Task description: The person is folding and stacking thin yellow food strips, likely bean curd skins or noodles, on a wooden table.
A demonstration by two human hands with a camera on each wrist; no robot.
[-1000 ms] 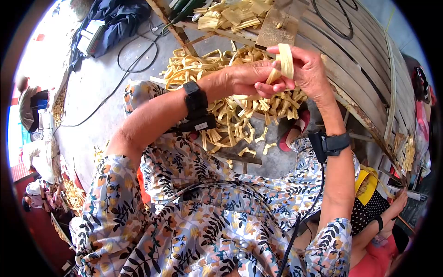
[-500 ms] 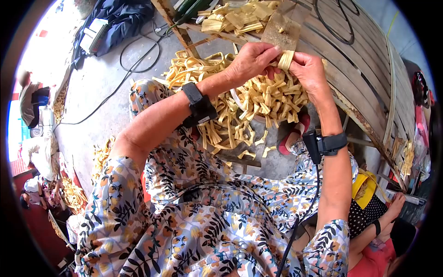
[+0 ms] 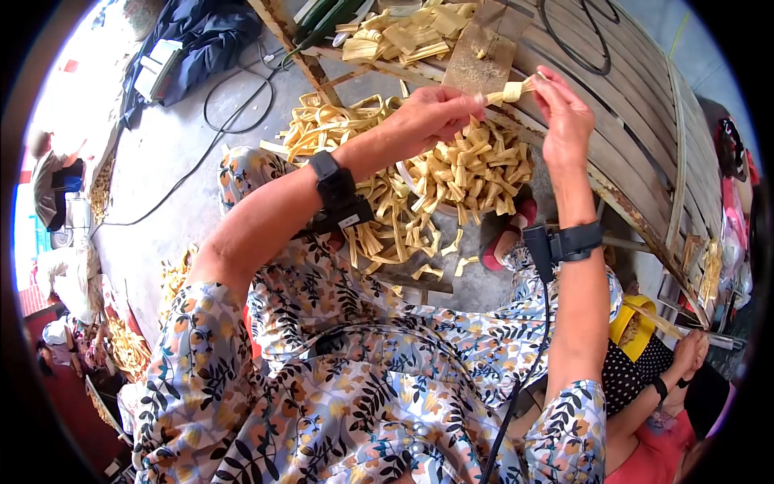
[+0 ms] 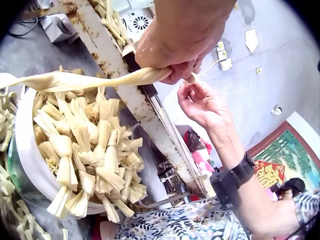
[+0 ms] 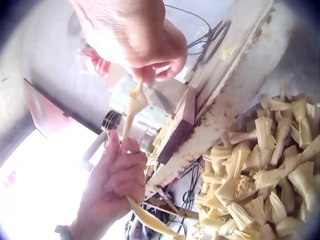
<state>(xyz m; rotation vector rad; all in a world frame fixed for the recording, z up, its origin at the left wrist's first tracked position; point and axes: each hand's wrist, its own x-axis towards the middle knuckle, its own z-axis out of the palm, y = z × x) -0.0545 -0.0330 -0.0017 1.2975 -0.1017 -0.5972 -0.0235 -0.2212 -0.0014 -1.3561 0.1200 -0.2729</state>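
Observation:
A pale-yellow flat strip [image 4: 105,81] is stretched between my two hands, with a knot [image 3: 513,91] in it. My left hand [image 3: 442,114] grips the strip on one side of the knot, and a long tail trails from that hand in the left wrist view. With thumb and fingertips, my right hand [image 3: 569,121] pinches the short end beyond the knot. The right wrist view shows the knot [image 5: 137,102] hanging between both hands. Below them stands a white-rimmed bucket [image 4: 26,135] heaped with knotted strips [image 4: 90,155].
Long loose strips [image 3: 322,129] lie left of the bucket. A slatted wooden surface [image 3: 613,121] with a rusty edge holds a small board [image 3: 484,56] and flat yellow pieces [image 3: 411,36]. A black cable [image 3: 189,176] crosses the floor. Another person's hands [image 3: 689,355] are at right.
The strip's loop around my right fingers has been drawn into a small tight knot. My hands have moved apart, the right one now higher and holding the short end.

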